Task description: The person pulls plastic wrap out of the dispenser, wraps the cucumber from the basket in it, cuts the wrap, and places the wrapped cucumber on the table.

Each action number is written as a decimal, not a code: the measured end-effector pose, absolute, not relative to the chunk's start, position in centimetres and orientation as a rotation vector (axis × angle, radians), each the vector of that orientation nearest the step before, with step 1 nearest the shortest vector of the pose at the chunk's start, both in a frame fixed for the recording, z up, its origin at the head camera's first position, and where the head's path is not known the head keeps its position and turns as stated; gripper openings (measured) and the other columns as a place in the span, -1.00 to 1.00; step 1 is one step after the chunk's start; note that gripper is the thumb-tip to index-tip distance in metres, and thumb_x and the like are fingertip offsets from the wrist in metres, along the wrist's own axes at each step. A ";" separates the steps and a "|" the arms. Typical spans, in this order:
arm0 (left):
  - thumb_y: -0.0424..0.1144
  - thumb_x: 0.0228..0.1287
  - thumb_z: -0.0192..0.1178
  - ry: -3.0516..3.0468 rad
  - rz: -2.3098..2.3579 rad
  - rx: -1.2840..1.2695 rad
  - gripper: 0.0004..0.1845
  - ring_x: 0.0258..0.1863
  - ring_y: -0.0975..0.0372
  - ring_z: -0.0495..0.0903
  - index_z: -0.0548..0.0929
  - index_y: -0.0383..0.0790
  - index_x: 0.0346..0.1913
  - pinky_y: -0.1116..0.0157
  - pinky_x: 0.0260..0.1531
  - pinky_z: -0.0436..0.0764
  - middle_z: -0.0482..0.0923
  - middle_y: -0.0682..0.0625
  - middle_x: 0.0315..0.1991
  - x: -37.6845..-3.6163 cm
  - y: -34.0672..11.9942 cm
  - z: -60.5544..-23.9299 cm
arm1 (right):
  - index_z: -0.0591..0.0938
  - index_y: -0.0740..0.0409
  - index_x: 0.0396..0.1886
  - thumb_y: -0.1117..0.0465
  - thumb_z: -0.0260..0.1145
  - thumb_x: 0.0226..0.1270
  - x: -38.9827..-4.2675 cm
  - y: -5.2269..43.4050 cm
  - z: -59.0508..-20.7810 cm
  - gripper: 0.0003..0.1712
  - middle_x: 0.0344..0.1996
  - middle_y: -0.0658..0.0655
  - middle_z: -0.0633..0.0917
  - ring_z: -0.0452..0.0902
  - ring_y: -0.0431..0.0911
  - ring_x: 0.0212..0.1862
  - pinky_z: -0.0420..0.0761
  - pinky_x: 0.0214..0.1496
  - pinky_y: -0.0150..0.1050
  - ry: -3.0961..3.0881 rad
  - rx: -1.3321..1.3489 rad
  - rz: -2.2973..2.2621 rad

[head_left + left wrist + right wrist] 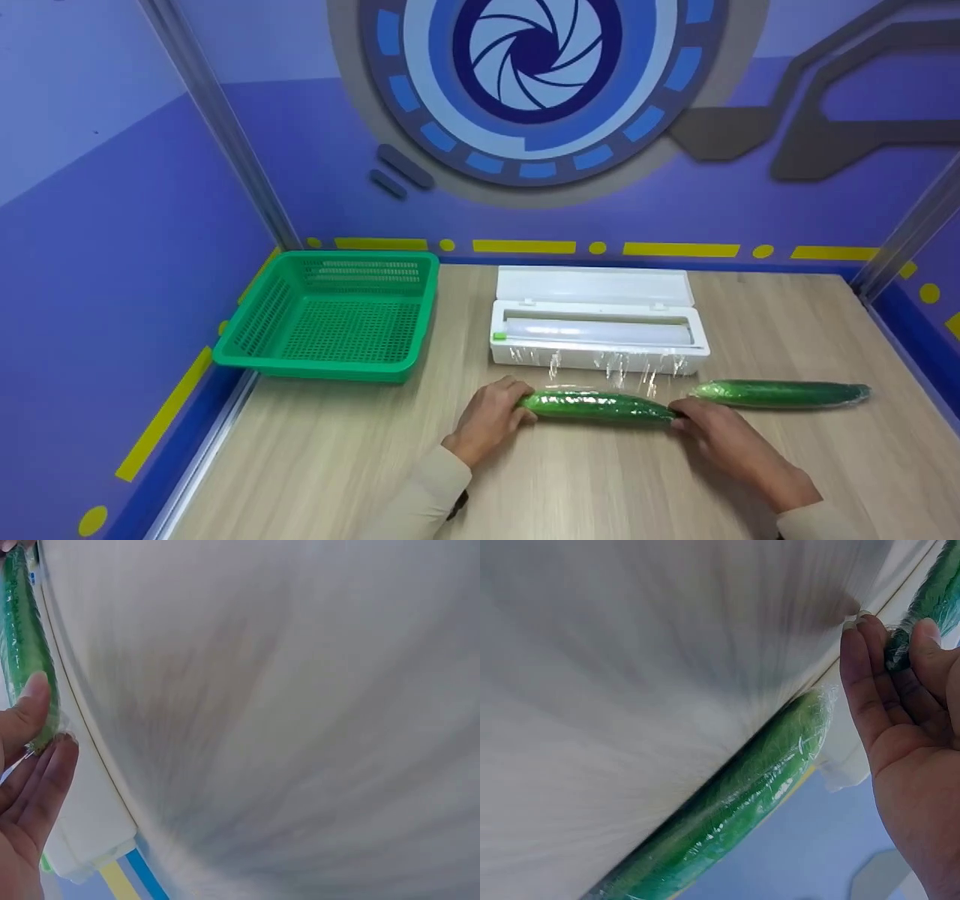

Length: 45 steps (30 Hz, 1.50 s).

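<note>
A green cucumber (596, 406) in clear cling film lies lengthwise between both hands, in front of the film box. My left hand (491, 414) pinches its left end, thumb on top and fingers at the tip, as the left wrist view shows. At the darker right end, my right hand (720, 435) holds the tip between thumb and fingers. Clear film (615, 366) hangs over the box's front towards the cucumber. A second film-wrapped cucumber (784, 394) rests on the table just beyond the right hand; it also fills the lower part of the right wrist view.
The white cling film box (600, 361) stands behind the cucumber, lid (596, 285) raised, with a film roll (600, 331) inside. A green plastic basket (315, 367) sits at the back left of the wooden table (360, 450). Printed panels (300, 165) enclose the back and sides.
</note>
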<state>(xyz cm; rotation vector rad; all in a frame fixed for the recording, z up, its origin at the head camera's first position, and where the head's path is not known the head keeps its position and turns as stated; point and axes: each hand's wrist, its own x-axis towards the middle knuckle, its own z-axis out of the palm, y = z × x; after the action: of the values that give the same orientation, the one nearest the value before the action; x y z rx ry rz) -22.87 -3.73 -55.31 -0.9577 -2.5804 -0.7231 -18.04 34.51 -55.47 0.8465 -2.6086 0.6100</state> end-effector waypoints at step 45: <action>-0.13 0.23 0.57 -2.718 -1.139 -0.760 -0.62 -0.18 0.33 0.65 0.83 -0.20 0.06 0.34 -0.12 0.63 0.77 0.09 -0.13 -23.2 -4.5 -55.7 | 0.68 0.03 -0.27 0.52 0.70 -0.12 -19.0 33.8 -55.3 -0.51 -0.32 -0.11 0.61 0.53 -0.21 -0.27 0.61 -0.28 -0.11 -2.530 0.980 0.512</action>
<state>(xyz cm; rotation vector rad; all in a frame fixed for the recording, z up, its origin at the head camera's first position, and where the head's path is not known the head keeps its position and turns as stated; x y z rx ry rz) -23.20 -4.46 -55.68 -0.7601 -2.7175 -1.1387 -18.99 33.84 -55.30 0.9799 -2.5300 0.5122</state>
